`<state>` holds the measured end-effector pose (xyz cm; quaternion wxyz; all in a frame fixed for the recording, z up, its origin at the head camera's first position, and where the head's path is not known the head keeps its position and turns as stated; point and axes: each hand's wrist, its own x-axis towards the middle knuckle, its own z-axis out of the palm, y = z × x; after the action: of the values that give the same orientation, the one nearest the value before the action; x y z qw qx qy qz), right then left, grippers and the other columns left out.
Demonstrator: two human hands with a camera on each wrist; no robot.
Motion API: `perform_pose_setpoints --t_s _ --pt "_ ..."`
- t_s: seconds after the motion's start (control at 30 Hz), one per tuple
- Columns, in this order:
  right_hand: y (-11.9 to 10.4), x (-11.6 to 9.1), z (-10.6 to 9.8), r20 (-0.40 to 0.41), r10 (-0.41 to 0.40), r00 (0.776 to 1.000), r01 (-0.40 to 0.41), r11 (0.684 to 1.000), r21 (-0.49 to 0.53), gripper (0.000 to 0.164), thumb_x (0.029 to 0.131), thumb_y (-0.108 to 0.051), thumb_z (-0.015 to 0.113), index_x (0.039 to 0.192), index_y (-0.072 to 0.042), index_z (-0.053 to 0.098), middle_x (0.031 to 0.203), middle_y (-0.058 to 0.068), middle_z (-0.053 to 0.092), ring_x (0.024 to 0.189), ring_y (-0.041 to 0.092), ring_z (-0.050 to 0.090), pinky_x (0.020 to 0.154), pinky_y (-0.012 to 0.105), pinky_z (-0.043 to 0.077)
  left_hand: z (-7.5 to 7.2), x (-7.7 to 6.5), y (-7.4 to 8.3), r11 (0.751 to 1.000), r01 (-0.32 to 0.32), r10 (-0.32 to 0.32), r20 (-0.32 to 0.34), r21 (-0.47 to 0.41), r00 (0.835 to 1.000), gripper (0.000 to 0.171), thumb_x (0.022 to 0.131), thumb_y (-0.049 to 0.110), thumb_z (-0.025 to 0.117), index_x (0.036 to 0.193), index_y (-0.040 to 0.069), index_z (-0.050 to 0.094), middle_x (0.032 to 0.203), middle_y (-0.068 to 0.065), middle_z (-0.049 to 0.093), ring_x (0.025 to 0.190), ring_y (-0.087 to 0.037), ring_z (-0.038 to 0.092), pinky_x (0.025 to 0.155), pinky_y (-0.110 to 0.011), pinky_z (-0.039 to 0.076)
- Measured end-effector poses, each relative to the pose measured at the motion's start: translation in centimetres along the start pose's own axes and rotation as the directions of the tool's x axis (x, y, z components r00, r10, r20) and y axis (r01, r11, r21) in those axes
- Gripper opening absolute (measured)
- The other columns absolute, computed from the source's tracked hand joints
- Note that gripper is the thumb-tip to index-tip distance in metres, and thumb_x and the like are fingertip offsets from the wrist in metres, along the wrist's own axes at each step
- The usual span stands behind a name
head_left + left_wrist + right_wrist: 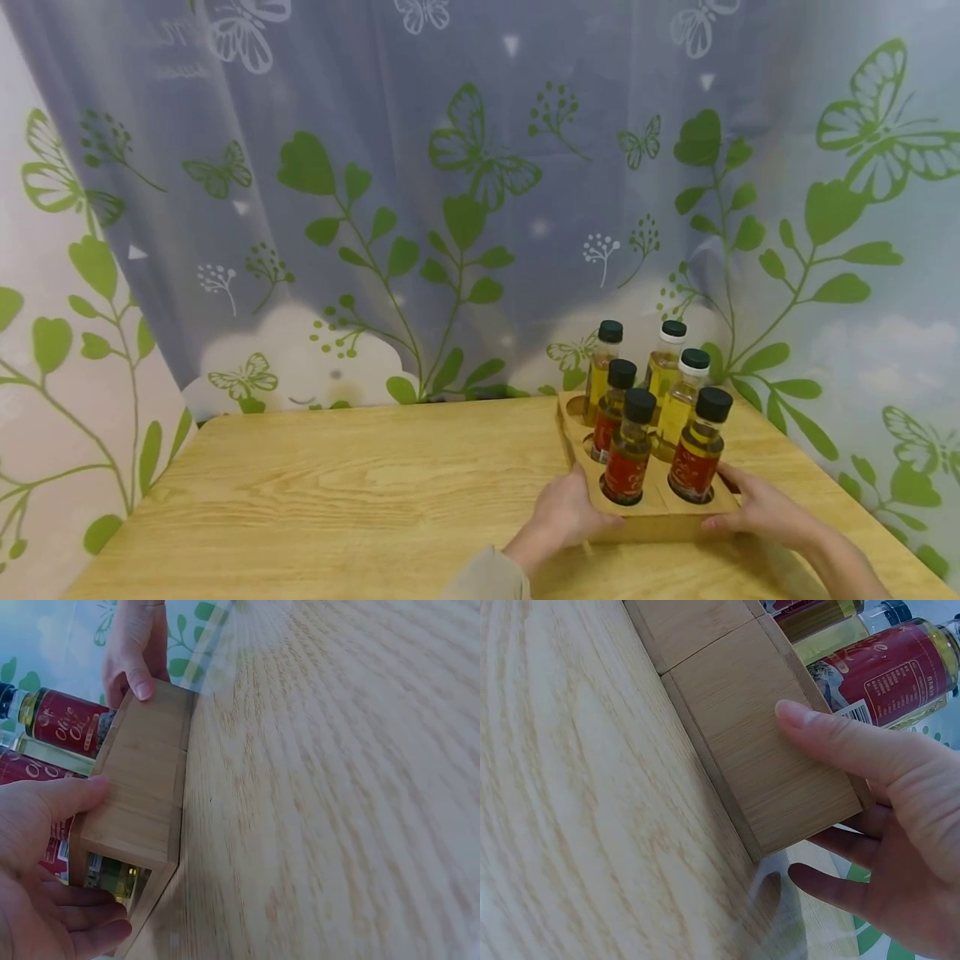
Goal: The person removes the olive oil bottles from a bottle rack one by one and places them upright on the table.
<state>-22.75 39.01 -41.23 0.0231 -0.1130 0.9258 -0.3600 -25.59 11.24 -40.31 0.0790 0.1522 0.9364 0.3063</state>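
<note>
A wooden bottle rack (pixel 652 527) stands at the table's right side, with a seam down its front face. Several oil bottles stand in its round holes. Nearest are two dark-capped olive oil bottles with red labels, a left one (pixel 627 467) and a right one (pixel 695 468). Behind them are another red-labelled bottle (pixel 606 423) and paler yellow oil bottles (pixel 678 408) with green caps. My left hand (pixel 564 510) holds the rack's front left corner, thumb on the front face. At the front right corner my right hand (pixel 900 802) grips likewise, thumb in front, fingers round the side.
The light wooden table (pixel 337 492) extends left of the rack. A curtain (pixel 360 208) printed with butterflies and leaves hangs behind the table's back edge, close to the rear bottles. More printed cloth (pixel 885 333) hangs along the right side.
</note>
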Motion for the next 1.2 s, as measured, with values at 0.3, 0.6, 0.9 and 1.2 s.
perform_pose_setpoints --t_s 0.3,0.6,0.9,1.2 --pt "-0.6 0.1 0.4 -0.018 -0.015 1.000 0.016 1.000 0.013 0.095 0.074 -0.024 0.079 0.133 0.024 0.022 0.131 0.043 0.033 0.118 0.056 0.034 0.092 0.062 0.033 -0.7 -0.4 -0.2 0.999 -0.001 0.001 0.005 0.037 1.000 0.094 0.066 0.051 0.079 0.137 0.001 0.043 0.117 -0.015 0.061 0.100 -0.026 0.060 0.080 -0.034 0.050" --pt "-2.2 0.3 1.3 -0.005 -0.059 0.998 0.059 0.998 -0.008 0.089 0.074 -0.025 0.079 0.133 0.019 0.030 0.125 0.035 0.046 0.112 0.046 0.047 0.088 0.049 0.042 -1.8 -1.3 -1.8 1.000 -0.026 0.026 0.009 0.008 1.000 0.098 0.066 0.048 0.081 0.137 -0.004 0.040 0.124 -0.020 0.056 0.105 -0.032 0.058 0.084 -0.037 0.049" --pt "-4.0 0.5 2.7 0.010 -0.024 1.000 0.024 0.999 -0.032 0.094 0.073 -0.031 0.079 0.134 0.019 0.029 0.124 0.033 0.049 0.112 0.045 0.049 0.090 0.056 0.039 -3.0 -2.4 -3.8 0.998 -0.056 0.056 0.006 0.014 0.998 0.099 0.065 0.049 0.081 0.135 -0.008 0.040 0.123 -0.023 0.055 0.105 -0.035 0.057 0.086 -0.040 0.048" --pt "-5.9 1.1 4.1 0.062 -0.063 0.996 0.065 0.997 -0.033 0.092 0.075 -0.033 0.077 0.134 0.019 0.029 0.122 0.030 0.052 0.107 0.040 0.053 0.085 0.048 0.045 -4.5 -3.7 -5.9 0.999 -0.041 0.041 0.013 -0.027 0.999 0.096 0.066 0.044 0.081 0.133 -0.011 0.041 0.123 -0.025 0.055 0.107 -0.037 0.056 0.085 -0.044 0.048"
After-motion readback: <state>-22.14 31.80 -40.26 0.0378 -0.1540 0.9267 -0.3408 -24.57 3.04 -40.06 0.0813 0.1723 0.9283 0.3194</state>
